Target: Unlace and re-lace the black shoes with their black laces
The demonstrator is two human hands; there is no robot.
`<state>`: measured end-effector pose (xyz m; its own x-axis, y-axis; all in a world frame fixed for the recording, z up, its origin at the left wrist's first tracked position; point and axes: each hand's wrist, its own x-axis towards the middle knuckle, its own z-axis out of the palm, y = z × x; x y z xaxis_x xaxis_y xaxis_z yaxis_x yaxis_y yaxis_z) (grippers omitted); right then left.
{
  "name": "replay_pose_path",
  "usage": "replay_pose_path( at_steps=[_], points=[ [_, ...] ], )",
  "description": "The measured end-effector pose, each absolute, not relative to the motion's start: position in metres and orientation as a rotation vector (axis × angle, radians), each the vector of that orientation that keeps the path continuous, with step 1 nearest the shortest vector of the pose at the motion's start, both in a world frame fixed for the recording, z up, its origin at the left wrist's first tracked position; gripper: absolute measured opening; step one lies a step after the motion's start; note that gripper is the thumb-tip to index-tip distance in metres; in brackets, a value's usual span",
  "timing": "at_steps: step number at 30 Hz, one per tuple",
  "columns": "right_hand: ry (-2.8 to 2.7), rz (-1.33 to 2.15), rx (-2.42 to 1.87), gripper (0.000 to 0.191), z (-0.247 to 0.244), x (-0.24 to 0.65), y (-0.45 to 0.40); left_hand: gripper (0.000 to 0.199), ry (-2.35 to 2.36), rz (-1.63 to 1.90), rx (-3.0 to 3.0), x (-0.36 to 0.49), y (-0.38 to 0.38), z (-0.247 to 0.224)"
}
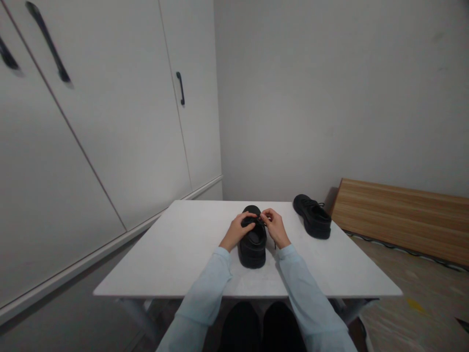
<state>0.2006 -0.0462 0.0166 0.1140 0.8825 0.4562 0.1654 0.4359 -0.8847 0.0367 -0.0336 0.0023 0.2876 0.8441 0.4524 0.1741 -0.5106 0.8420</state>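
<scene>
A black lace-up shoe (252,253) stands on the white table (176,254), its toe pointing away from me and its heel toward me. My left hand (238,229) lies at the left side of its lacing, thumb and fingers apart around the upper part. On the right of the lacing, my right hand (274,227) pinches a black shoelace between thumb and fingers. A loose lace end hangs beside the shoe, below that hand. The fingertips partly cover the laces and the tongue.
A second black shoe (315,221) sits at the table's back right. Beyond it, a wood-grain board (399,217) leans near the grey wall. White cabinets (110,122) with dark handles rise on the left. My knees are under the table's front edge.
</scene>
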Motion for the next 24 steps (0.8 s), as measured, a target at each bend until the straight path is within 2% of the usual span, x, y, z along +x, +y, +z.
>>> replay_pose_path(
  at_steps=[4,10,18,24],
  points=[
    [-1.333,0.856,-0.938,0.022,0.021,0.2016,-0.0509,0.031,0.903,1.261,1.874,0.0368,-0.0304,-0.0015],
    [-1.191,1.0,-0.851,0.035,0.0225,0.2025,-0.0563,0.033,0.902,1.271,1.852,0.0371,-0.0284,-0.0037],
    [-1.111,0.787,-0.885,0.021,0.0216,0.2049,-0.0517,0.031,0.862,1.257,1.866,0.0362,-0.0314,-0.0009],
    [-1.089,0.87,-0.879,0.017,0.0213,0.2064,-0.0542,0.031,0.874,1.246,1.872,0.0365,-0.0314,0.0]
  ],
)
